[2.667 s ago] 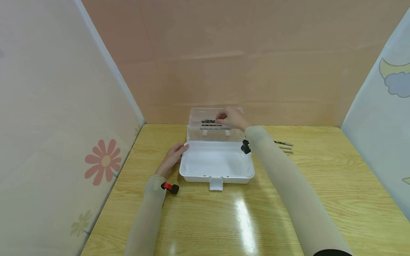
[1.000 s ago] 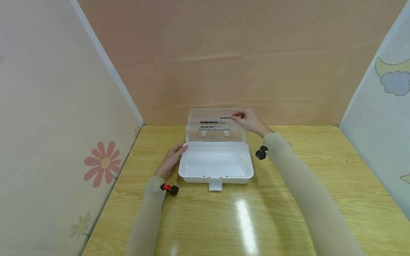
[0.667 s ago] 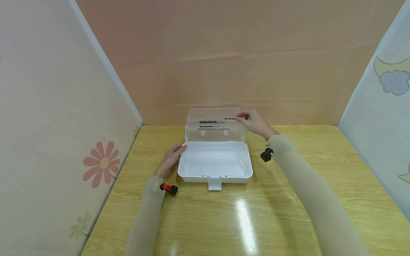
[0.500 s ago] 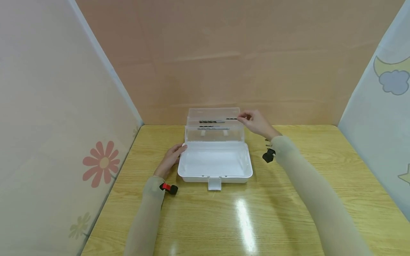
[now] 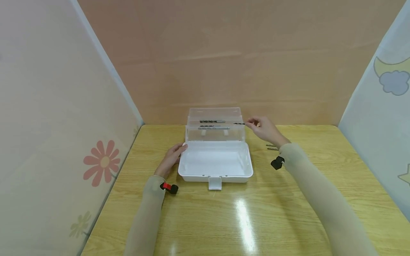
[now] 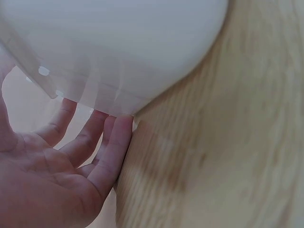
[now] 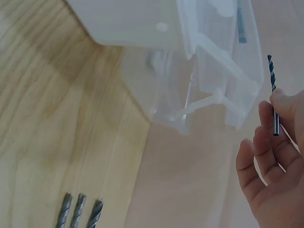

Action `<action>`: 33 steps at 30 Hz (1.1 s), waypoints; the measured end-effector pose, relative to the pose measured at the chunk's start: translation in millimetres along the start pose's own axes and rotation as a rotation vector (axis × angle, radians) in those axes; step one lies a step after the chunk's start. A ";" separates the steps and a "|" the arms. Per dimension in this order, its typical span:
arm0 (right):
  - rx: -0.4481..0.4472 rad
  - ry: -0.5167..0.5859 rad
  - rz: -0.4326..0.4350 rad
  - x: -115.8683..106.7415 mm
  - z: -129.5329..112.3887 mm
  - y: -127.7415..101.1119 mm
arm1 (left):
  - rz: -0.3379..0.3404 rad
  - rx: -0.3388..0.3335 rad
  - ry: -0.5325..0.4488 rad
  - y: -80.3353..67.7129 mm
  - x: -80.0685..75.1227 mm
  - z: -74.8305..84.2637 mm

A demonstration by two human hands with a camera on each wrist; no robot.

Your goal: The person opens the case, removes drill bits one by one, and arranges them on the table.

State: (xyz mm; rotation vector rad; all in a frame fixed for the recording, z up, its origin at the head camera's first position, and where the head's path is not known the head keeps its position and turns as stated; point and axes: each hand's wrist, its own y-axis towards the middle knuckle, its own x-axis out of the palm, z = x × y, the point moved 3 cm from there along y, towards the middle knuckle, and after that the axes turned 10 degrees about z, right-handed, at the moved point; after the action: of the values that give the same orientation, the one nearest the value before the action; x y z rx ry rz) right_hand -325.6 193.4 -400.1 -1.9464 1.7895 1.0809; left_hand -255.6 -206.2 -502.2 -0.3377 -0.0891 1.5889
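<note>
Fingers (image 7: 280,107) of the right hand (image 5: 265,129) pinch a thin drill bit (image 5: 239,123) by its shank end — the fluted tip points away from the palm, toward the box. Going by size: the desk (image 5: 288,213) carries a white plastic box (image 5: 215,161) standing open, its clear lid (image 5: 214,122) raised at the far side with two more bits (image 5: 212,121) lying across a clear tray in it. The held bit lies level, its long axis running left–right, parallel to those stored bits; its tip sits just beside the lid's right edge, outside it, so the tray lies to the left of the fingers along the bit's own axis. The left hand (image 5: 171,159) rests with straight, relaxed fingers (image 6: 107,142) against the box's left wall, holding nothing. It is nearer to the box body, while the right is the one nearer to the tray. Three loose bits (image 7: 78,211) lie side by side on the desk, to the right of the box and near the right wrist.
</note>
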 end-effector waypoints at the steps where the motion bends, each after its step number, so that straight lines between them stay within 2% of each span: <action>1: -0.007 -0.001 0.003 -0.5 2.3 -1.4 | 0.001 0.001 0.003 -0.1 -0.2 0.1; 5: -0.004 -0.003 0.017 -3.0 11.7 -7.8 | -0.001 0.005 0.008 0.1 -0.2 0.1; 13: 0.068 -0.009 0.042 -11.0 24.6 -17.2 | 0.001 0.003 0.003 -0.4 -0.7 -0.1; 23: 0.051 0.018 0.042 -17.8 35.0 -24.1 | 0.002 0.006 0.001 -1.5 -1.6 0.2; 33: 0.032 -0.025 0.049 -19.1 47.3 -32.2 | 0.006 -0.005 0.002 -2.7 0.7 1.8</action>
State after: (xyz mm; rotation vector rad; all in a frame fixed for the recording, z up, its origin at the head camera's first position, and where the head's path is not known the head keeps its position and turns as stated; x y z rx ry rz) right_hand -309.8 244.5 -428.0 -1.8720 1.8392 1.0804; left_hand -253.5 -205.0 -499.9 -0.3434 -0.0902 1.5943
